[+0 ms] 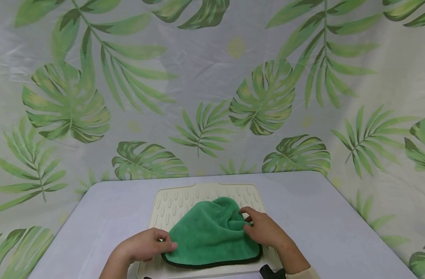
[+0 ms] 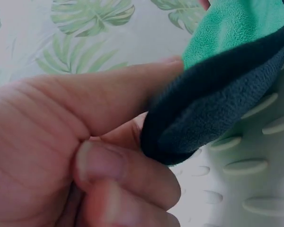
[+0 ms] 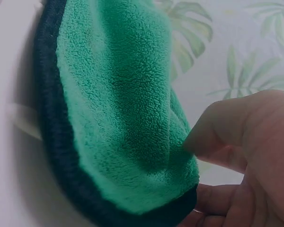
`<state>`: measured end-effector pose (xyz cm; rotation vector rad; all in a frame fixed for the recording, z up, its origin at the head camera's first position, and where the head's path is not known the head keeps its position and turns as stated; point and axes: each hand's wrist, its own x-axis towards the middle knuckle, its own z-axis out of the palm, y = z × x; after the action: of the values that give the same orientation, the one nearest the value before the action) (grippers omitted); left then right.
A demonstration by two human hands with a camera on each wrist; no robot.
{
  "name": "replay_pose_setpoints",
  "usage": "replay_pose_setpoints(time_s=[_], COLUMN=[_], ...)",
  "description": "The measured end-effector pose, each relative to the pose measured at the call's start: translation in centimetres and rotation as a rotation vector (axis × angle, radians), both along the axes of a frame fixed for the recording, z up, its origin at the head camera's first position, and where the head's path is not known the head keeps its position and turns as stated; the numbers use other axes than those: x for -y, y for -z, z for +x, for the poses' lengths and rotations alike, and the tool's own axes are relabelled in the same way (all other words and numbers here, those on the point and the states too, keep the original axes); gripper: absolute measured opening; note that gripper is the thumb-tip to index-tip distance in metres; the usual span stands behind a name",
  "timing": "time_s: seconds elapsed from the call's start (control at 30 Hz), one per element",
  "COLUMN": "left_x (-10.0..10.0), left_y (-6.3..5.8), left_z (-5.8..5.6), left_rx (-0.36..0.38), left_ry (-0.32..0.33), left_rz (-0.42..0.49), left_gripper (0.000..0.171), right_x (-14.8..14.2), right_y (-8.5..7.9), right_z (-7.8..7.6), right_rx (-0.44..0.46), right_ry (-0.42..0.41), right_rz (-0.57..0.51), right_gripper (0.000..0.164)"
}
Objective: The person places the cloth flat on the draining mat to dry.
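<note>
A green plush cloth (image 1: 212,236) with dark edging lies bunched over a cream ridged mat (image 1: 170,207). My left hand (image 1: 148,245) pinches its near left corner between thumb and fingers. In the left wrist view, that corner is lifted and shows a dark blue-grey underside (image 2: 217,104) above the mat's ridges. My right hand (image 1: 263,228) holds the cloth's right side, where folds gather by the fingers. Seen from the right wrist, the thumb presses on the green face while the other fingers are partly hidden behind the dark-edged corner (image 3: 180,205).
The mat lies on a white table (image 1: 108,209) with rounded far corners. Behind it hangs a leaf-printed curtain (image 1: 212,89), which also runs along both sides. A black object (image 1: 271,272) shows beside the right forearm at the bottom edge.
</note>
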<state>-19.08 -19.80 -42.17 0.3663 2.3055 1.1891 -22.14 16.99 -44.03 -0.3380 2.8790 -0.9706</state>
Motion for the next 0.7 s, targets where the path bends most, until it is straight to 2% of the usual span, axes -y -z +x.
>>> replay_pose_setpoints(time_s=[0.1,0.2,0.37,0.43,0.53,0.7], left_x=[0.1,0.1,-0.7,-1.3,-2.1,-2.6], left_y=[-0.1,-0.2,0.4,0.8,1.3,1.6], left_z=[-0.1,-0.3,-0.7,-0.9,-1.1,-1.3], left_rx=[-0.014,-0.035,-0.124,-0.157,-0.19,-0.172], left_ry=[-0.02,-0.07,-0.234,-0.311,-0.385,-0.425], left_rz=[-0.017,-0.007,0.04,0.028,-0.018,-0.02], left_gripper=[0.034,0.034,0.032,0.032,0.033,0.034], right_x=[0.1,0.2,0.3,0.5,0.7,0.9], right_y=[0.1,0.2,0.2,0.3,0.3,0.3], right_z=[-0.1,-0.1,-0.2,-0.2,-0.1,-0.1], right_rx=[-0.004,-0.01,0.002,0.003,-0.014,-0.047], right_ry=[0.004,-0.012,-0.064,-0.073,-0.066,-0.047], right_rz=[-0.004,-0.007,-0.03,-0.039,-0.057,-0.105], right_gripper=[0.027,0.018,0.02,0.021,0.02,0.017])
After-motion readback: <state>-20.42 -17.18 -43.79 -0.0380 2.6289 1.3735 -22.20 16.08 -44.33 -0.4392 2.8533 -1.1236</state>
